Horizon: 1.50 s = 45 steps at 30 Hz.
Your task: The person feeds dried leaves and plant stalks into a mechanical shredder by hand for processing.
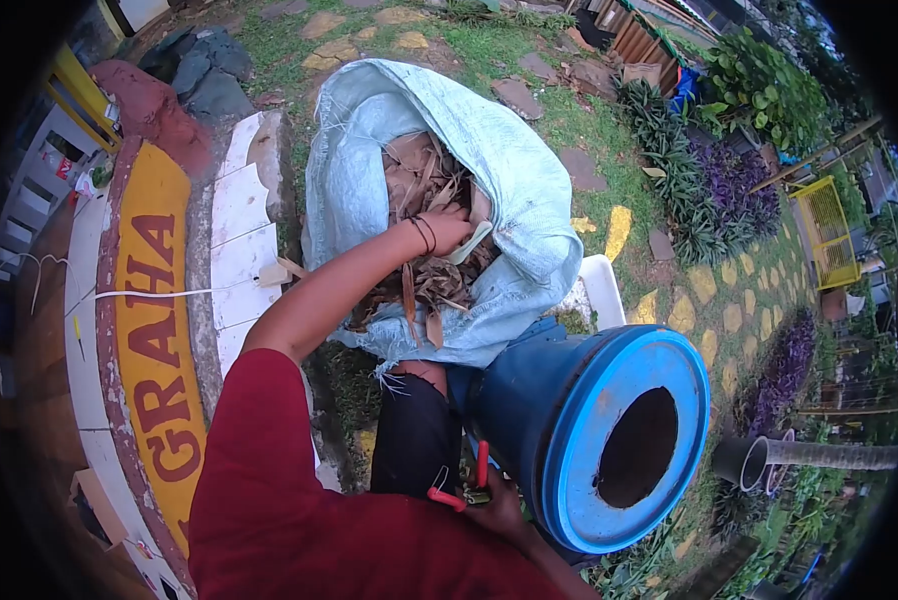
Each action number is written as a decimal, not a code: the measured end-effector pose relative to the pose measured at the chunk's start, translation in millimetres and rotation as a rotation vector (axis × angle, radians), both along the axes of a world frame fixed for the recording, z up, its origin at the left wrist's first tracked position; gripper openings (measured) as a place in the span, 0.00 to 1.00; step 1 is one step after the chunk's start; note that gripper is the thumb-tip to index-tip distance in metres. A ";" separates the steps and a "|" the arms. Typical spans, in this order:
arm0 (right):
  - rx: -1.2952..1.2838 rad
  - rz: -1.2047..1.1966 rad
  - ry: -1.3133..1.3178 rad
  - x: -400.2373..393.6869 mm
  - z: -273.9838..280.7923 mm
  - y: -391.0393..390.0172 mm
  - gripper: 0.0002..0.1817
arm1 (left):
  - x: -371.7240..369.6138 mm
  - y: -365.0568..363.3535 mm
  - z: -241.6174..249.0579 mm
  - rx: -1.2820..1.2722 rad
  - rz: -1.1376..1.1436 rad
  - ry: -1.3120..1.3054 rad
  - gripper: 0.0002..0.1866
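Observation:
My left hand, with dark bands on the wrist, reaches into a pale blue woven sack. Its fingers are curled on dry leaves, brown and crumpled, and a paler greenish leaf shows beside them. Low in the view, my right hand is closed round red-handled pruning shears. The handles stick out from the hand, and the blades are hard to make out. Just right of that hand stands a blue plastic drum, its lid cut with a round dark hole.
On the left, a low wall carries a yellow sign with red lettering and a white cable across it. A white container sits behind the drum. Stepping stones, purple plants and a yellow metal rack lie to the right.

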State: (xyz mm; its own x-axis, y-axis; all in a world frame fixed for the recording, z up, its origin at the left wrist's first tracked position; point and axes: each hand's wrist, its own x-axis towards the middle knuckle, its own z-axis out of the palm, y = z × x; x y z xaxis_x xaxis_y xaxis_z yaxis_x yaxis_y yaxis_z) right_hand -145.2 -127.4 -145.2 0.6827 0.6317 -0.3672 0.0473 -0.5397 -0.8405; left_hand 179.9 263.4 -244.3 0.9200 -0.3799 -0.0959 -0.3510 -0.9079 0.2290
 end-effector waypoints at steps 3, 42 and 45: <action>0.035 -0.010 0.016 -2.2 -1.4 -1.5 0.29 | 2.0 0.1 14.8 -0.215 -0.004 0.120 0.27; 0.048 -0.003 0.029 5.9 9.2 -0.5 0.23 | 62.7 -30.4 -32.7 -0.080 0.239 0.127 0.50; -0.068 0.062 -0.056 10.7 11.9 1.7 0.25 | 74.5 -32.1 -61.4 -0.045 0.292 0.173 0.45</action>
State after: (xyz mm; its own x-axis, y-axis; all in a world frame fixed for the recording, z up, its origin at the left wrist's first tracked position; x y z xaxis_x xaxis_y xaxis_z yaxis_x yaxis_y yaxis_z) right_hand -134.4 -125.7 -133.2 0.6636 0.6487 -0.3725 0.1287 -0.5896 -0.7974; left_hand 254.4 231.3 -305.6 0.9621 -0.1106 -0.2491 -0.0304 -0.9519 0.3050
